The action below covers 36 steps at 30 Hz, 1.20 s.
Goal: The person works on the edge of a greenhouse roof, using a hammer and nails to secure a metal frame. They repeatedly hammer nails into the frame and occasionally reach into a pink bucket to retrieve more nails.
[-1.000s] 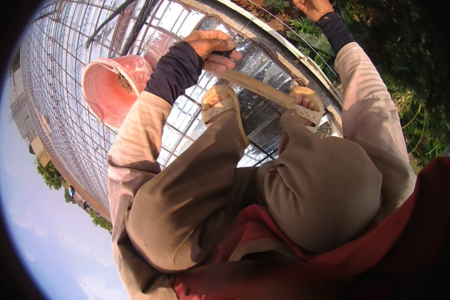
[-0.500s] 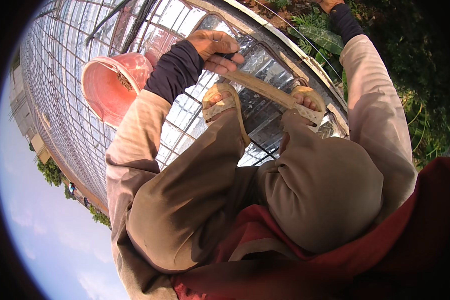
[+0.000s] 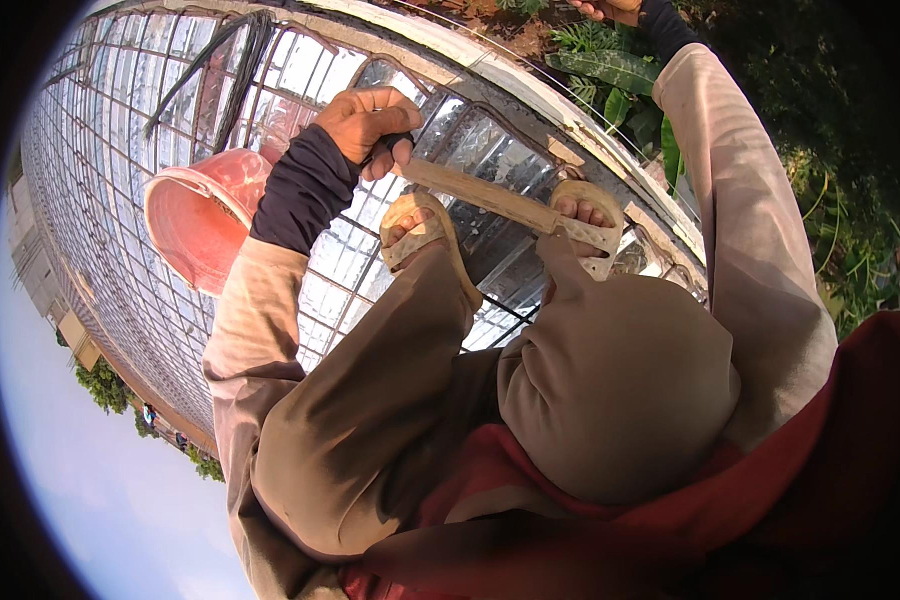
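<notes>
My left hand point(image 3: 375, 130), in a dark cuff, is closed at the upper end of a flat wooden stick point(image 3: 485, 197). Something dark shows between its thumb and fingers, too small to name. From there the stick slants down to the right, across to my right sandal point(image 3: 590, 222). My left sandal point(image 3: 410, 225) is just below it. At the top edge, my right hand point(image 3: 615, 8) reaches far out over the plants. The frame cuts off most of it, so what its fingers hold, if anything, cannot be made out.
A pink bucket point(image 3: 202, 225) lies tilted left of my left forearm on a rebar grid point(image 3: 120, 150) over shiny metal sheeting. Dark thin rods or wires point(image 3: 240, 75) lie beyond it. A pale ledge point(image 3: 490, 70) and thin string border the plants point(image 3: 620, 72) at right.
The whole view has shifted, so the bucket, feet and stick appear further left. My left hand has moved slightly left relative to my feet. My right hand has slid further out of the frame.
</notes>
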Motion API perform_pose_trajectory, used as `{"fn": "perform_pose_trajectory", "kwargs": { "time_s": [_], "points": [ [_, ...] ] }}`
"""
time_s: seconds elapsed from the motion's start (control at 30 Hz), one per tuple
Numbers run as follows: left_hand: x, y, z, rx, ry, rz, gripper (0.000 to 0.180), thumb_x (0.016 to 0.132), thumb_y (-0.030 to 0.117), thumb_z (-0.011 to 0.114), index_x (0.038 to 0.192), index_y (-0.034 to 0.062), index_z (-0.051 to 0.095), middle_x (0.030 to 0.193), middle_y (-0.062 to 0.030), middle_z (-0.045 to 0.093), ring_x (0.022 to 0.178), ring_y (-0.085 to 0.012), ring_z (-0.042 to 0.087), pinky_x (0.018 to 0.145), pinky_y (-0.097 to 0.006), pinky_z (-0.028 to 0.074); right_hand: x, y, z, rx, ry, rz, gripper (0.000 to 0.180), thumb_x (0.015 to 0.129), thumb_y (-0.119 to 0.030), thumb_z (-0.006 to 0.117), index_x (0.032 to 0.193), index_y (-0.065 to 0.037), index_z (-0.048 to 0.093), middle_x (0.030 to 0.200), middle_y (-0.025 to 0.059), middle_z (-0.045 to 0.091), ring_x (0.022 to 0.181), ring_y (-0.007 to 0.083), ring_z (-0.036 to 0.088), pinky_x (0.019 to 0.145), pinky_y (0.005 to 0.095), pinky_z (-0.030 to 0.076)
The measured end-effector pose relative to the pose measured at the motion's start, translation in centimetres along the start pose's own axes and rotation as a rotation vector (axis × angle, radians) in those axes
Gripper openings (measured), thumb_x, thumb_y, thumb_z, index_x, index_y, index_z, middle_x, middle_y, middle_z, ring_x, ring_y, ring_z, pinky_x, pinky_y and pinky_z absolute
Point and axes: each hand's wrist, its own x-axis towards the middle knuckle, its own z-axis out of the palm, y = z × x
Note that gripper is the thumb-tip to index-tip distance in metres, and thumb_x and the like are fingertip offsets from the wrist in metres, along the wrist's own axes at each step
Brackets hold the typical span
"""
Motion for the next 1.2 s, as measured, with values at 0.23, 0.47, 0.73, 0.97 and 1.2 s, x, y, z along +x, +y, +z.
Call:
{"fn": "perform_pose_trajectory", "kwargs": {
  "time_s": [0.23, 0.47, 0.73, 0.97, 1.2],
  "points": [
    [-1.1, 2.2, 3.4, -0.131, 0.057, 0.015, 0.016, 0.097, 0.011, 0.057, 0.1, -0.0008, 0.068, 0.061, -0.0102, 0.065, 0.036, -0.0112, 0.047, 0.035, -0.026, 0.036, 4.4, 7.8, 8.4, -0.529, 0.251, 0.095, 0.021, 0.102, -0.035, 0.066, 0.096, -0.015, 0.068, 0.078, -0.0023, 0.066, 0.063, 0.0061, 0.058, 0.048, 0.0287, 0.046],
    [2.8, 3.2, 5.8, -0.126, 0.083, 0.0, 0.018, 0.095, 0.019, 0.063, 0.095, 0.0018, 0.068, 0.062, -0.0058, 0.065, 0.04, -0.0106, 0.052, 0.038, -0.026, 0.039, 8.8, 15.0, 6.1, -0.259, 0.264, 0.192, 0.007, 0.094, -0.012, 0.065, 0.098, -0.011, 0.071, 0.086, 0.0026, 0.071, 0.065, 0.012, 0.068, 0.06, 0.0279, 0.058],
    [2.1, 3.1, 5.2, -0.146, 0.167, 0.018, 0.019, 0.093, 0.021, 0.064, 0.095, 0.0024, 0.067, 0.063, -0.0037, 0.063, 0.041, -0.0085, 0.048, 0.038, -0.024, 0.036, 11.8, 11.6, 10.5, -0.668, 0.298, 0.435, 0.029, 0.098, -0.035, 0.071, 0.086, -0.008, 0.071, 0.066, 0.0061, 0.066, 0.055, 0.0172, 0.062, 0.049, 0.0358, 0.048],
    [3.6, 4.3, 6.2, -0.171, 0.184, -0.067, 0.02, 0.094, 0.022, 0.062, 0.096, 0.0026, 0.068, 0.064, -0.0012, 0.06, 0.043, -0.0048, 0.046, 0.04, -0.019, 0.032, 13.2, 15.6, 8.7, -0.222, 0.306, 0.446, 0.022, 0.096, -0.029, 0.069, 0.081, -0.013, 0.067, 0.06, 0.0009, 0.061, 0.046, 0.0114, 0.053, 0.041, 0.0308, 0.044],
    [2.1, 3.9, 5.6, -0.221, 0.127, -0.057, 0.017, 0.094, 0.02, 0.063, 0.093, 0.0039, 0.066, 0.059, -0.0048, 0.062, 0.038, -0.0103, 0.046, 0.036, -0.026, 0.034, 10.9, 12.1, 11.4, -0.322, 0.298, 0.573, 0.017, 0.094, -0.026, 0.065, 0.084, -0.014, 0.07, 0.063, -0.0038, 0.061, 0.05, 0.0089, 0.055, 0.045, 0.0279, 0.045]
  ]
}}
